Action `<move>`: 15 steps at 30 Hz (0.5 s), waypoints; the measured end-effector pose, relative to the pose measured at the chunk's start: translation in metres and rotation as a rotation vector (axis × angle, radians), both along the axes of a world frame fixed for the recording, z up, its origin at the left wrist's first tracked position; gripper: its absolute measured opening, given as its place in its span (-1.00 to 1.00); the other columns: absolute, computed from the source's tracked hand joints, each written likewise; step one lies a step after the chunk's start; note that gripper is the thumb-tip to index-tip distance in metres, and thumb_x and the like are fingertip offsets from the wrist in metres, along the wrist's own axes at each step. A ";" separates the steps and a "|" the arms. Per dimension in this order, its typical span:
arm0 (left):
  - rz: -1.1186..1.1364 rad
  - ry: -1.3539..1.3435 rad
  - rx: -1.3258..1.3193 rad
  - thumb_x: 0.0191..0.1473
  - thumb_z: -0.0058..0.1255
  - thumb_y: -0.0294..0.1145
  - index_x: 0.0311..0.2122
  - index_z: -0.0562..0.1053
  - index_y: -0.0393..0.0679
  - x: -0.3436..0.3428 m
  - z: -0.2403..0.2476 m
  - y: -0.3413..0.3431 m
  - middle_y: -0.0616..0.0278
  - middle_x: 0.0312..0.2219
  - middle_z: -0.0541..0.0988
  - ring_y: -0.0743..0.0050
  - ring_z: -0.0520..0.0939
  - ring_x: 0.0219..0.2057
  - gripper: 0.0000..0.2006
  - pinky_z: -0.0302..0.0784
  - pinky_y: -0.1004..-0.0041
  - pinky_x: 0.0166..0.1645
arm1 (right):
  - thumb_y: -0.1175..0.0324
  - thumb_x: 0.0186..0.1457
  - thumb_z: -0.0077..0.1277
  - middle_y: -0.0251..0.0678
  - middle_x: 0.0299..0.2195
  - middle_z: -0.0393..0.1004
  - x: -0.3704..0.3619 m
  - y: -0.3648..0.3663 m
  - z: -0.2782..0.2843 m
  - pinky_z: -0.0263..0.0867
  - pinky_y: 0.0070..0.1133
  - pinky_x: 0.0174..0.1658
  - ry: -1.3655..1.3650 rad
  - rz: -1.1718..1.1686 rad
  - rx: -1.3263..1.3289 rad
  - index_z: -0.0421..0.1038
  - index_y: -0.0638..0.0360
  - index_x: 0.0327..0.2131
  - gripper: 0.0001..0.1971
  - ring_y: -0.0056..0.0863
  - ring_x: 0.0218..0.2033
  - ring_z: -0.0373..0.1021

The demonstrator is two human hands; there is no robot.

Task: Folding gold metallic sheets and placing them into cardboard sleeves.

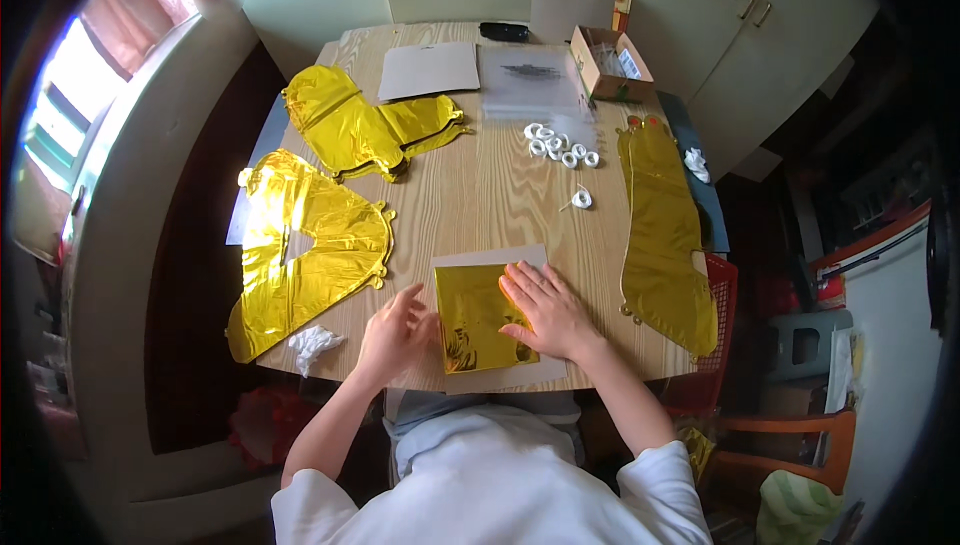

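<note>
A folded gold foil balloon (470, 320) lies as a flat rectangle on a grey card (508, 379) at the table's near edge. My right hand (545, 313) presses flat on the foil's right side, fingers stretched out. Just left of the foil is my left hand (393, 333), its fingers loosely bent and slightly apart, with nothing seen in them; it looks a little blurred. Unfolded gold foil balloons lie around: an arched one (320, 245) at the left, another (335, 115) behind it, and a long one (660, 235) along the right edge.
Several white ribbon rolls (552, 143) sit right of the middle, one roll (581, 200) nearer me. Farther back are a grey card stack (430, 71), clear plastic bags (535, 90) and a cardboard box (612, 65). Crumpled white tissue (314, 347) lies at the near left.
</note>
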State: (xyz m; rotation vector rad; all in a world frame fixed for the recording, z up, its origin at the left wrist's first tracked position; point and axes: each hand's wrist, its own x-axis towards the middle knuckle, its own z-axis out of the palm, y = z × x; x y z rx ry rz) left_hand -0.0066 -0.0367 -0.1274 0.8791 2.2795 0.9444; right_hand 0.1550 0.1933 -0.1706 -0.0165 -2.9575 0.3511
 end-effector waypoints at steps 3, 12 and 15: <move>-0.313 0.501 0.123 -0.02 0.16 -0.10 0.16 0.27 -0.20 0.004 0.005 0.017 -0.07 0.04 0.39 -0.08 0.36 0.12 -0.33 0.30 0.09 0.16 | -0.20 0.14 -0.15 -0.18 0.28 0.07 0.000 0.001 0.002 -0.20 -0.24 0.35 -0.028 0.003 0.028 0.08 0.18 0.25 -0.22 -0.27 0.33 -0.05; -0.639 0.720 -0.060 -0.19 -0.01 0.47 0.27 0.09 -0.26 0.002 -0.026 0.037 -0.19 0.27 0.07 -0.22 0.00 0.32 0.10 -0.14 -0.05 0.34 | -0.33 0.02 -0.11 -0.14 0.30 -0.01 -0.004 0.003 0.003 -0.26 -0.21 0.36 -0.075 0.028 0.021 0.03 0.22 0.26 -0.07 -0.24 0.34 -0.11; -0.648 0.717 -0.086 -0.28 -0.01 0.53 0.27 0.09 -0.26 0.000 -0.024 0.036 -0.18 0.27 0.06 -0.21 -0.01 0.32 0.17 -0.17 -0.07 0.34 | -0.42 -0.10 -0.08 -0.11 0.32 -0.06 -0.005 0.006 0.004 -0.31 -0.20 0.36 -0.123 0.041 0.014 -0.02 0.24 0.27 0.07 -0.22 0.36 -0.16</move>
